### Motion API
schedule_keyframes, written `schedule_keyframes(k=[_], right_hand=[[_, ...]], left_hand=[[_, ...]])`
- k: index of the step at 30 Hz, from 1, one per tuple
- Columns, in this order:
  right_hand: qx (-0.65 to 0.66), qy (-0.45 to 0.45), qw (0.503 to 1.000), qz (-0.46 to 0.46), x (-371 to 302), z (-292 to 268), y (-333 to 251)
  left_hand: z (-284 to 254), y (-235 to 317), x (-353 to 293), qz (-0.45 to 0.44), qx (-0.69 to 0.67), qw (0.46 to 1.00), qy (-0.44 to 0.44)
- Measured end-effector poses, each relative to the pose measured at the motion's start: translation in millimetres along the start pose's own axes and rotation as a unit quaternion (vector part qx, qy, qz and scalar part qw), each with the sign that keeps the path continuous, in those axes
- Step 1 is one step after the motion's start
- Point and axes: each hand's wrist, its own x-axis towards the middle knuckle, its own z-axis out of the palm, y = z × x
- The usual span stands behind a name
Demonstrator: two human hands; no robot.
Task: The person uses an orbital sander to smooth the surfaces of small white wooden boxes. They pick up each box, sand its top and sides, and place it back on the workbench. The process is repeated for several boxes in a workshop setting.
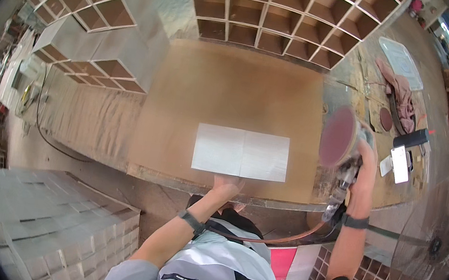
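Observation:
A white, flat-topped box or panel with a seam down its middle lies near the front of the brown work board. My left hand touches its near edge, and the fingers are hidden under or behind that edge. On the right, my right hand is closed around an air sander. The sander's round maroon disc is tilted up on its side, apart from the white piece. A reddish hose runs from the tool's lower end across my front.
White compartment boxes stand along the back, and more at the left. A cloth, a spare disc, a phone and a clear plastic lid lie at the right. A fan stands near right; stacked boxes near left.

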Motion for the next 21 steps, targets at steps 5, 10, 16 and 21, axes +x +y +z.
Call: schedule_keyframes(k=[5,10,16,21], right_hand=[[-0.293,-0.238,0.916,-0.134,-3.3,89.2,-32.1],[-0.491,-0.295,0.777,-0.262,-48.4,166.4,10.6],[-0.551,-0.310,0.709,-0.312,-78.9,205.9,50.8],[-0.602,-0.192,0.715,-0.300,-28.9,224.5,53.2]], left_hand=[[-17.3,15.3,27.6,-0.085,-0.020,0.987,-0.138],[-1.6,16.6,28.4,-0.051,-0.234,0.968,0.074],[-10.4,18.7,31.5,-0.083,-0.318,0.942,0.063],[18.4,10.7,10.0,-0.021,-0.085,0.996,-0.026]])
